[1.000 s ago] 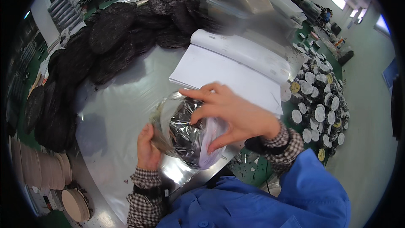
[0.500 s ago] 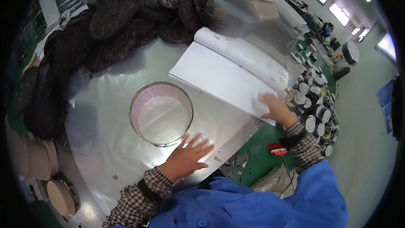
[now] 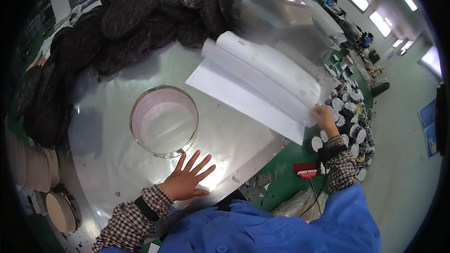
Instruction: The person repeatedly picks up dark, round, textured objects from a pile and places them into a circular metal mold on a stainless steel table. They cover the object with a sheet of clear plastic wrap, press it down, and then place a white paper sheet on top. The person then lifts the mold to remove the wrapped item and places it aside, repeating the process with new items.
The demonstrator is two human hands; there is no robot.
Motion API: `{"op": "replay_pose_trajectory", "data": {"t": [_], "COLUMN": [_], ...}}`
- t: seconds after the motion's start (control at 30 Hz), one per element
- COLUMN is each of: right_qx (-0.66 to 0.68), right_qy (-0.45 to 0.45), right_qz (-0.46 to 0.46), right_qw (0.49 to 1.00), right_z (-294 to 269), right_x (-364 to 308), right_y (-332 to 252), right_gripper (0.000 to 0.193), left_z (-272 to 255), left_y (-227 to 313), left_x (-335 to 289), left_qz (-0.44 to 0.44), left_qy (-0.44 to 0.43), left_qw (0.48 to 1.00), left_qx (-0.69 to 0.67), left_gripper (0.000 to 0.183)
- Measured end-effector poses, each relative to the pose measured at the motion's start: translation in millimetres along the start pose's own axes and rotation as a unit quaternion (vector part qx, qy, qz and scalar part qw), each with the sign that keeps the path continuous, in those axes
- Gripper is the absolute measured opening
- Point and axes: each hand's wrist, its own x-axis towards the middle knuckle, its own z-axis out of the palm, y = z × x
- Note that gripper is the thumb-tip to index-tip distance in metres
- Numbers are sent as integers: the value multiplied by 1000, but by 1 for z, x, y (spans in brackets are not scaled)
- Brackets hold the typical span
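Note:
Fingers spread, my left hand (image 3: 187, 178) lies over the table near its front edge, fingertips just below a round hoop (image 3: 188, 105) with a pinkish inner wall and a dark rim. Whether the index finger touches that rim, I cannot tell. To the right, my right hand (image 3: 325, 118) has its fingers closed on the corner of a white paper sheet (image 3: 267, 79). This sheet bends up and back toward a curled white roll of paper (image 3: 276, 68). Beneath it, a flat white sheet (image 3: 243, 100) rests on the table, one corner past the edge.
Dark, flat round bundles (image 3: 126, 14) are heaped along the table's far and left sides. Clear plastic bins (image 3: 276, 14) stand at the back. Pale round discs (image 3: 61, 213) stack at lower left. Several white-capped pieces (image 3: 356, 133) pile at right, near a red brush (image 3: 305, 169).
My right hand has moved up and right and closed on the paper's corner. A sheet has lifted and curled back toward the roll. My left hand has shifted slightly left, still spread.

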Motion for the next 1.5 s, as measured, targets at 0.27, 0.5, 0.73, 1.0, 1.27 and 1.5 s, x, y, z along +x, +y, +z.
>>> {"op": "replay_pose_trajectory", "data": {"t": [0.27, 0.5, 0.73, 1.0, 1.27, 1.5], "right_qx": [106, -26, -46, 175, 142, 185], "right_qy": [-41, -523, -209, -133, -92, 13], "right_qz": [71, -112, -504, -348, -390, -266], "right_qw": [991, 845, 837, 911, 905, 946], "right_z": [1, 38, 168, 129, 89, 98], "right_x": [1, -9, -27, 15, -27, -28], "right_y": [28, -93, -319, -330, -295, -295], "right_gripper": [13, 28, 45, 35, 33, 30], "left_z": [-3, 4, 18, 21, -23, -4], "left_y": [7, 24, 11, 44, -80, 29], "left_x": [9, 60, 70, 60, -14, 31], "left_qz": [-30, -51, -15, -100, -201, -131], "left_qy": [33, 168, 224, 297, 335, 269], "left_qw": [990, 974, 962, 948, 624, 934], "left_qx": [-131, -141, -154, -44, -677, -194], "left_gripper": [77, 53, 21, 34, 22, 12]}}
